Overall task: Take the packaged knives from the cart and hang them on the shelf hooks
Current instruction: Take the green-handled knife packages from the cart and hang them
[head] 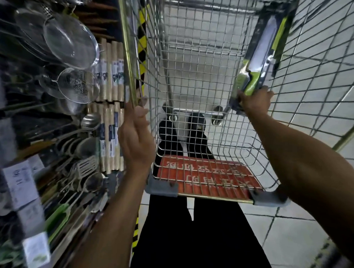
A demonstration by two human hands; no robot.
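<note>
Packaged knife (pixel 263 50): long dark card with lime-green edging, steel blade and green handle. It is up at the right wall of the cart (pixel 133 52), tilted, with the blade end pointing away from you and the handle end low. Your right hand (pixel 255 100) grips the handle end of the pack, fingers curled round it, knuckles toward the camera. The knife is inside the basket, not lying on the cart's floor, and no other packs are visible in there. Your left hand (pixel 136 136) is at the cart's left rim, fingers straight and close together, tips touching the gold top bar and wire; it holds nothing. There is a red sign (pixel 206 175) with white characters, seen through the wire at the near end of the basket. Your black trousers (pixel 188 244) and black shoes (pixel 196 122) show under and through the mesh, on grey floor tiles (pixel 289 228). The shelf (pixel 31 128) runs down your left, just beside the cart, and is blurred. On it hang two wire-mesh strainers (pixel 71 44), wooden rolling pins (pixel 112 71) in labelled rows, a steel ladle (pixel 90 120) and a slotted spatula (pixel 87 166). Lower down is a green-edged package (pixel 57 220), contents can't tell. Yellow-black hazard tape (pixel 142 42) runs between the shelf and the cart.
</note>
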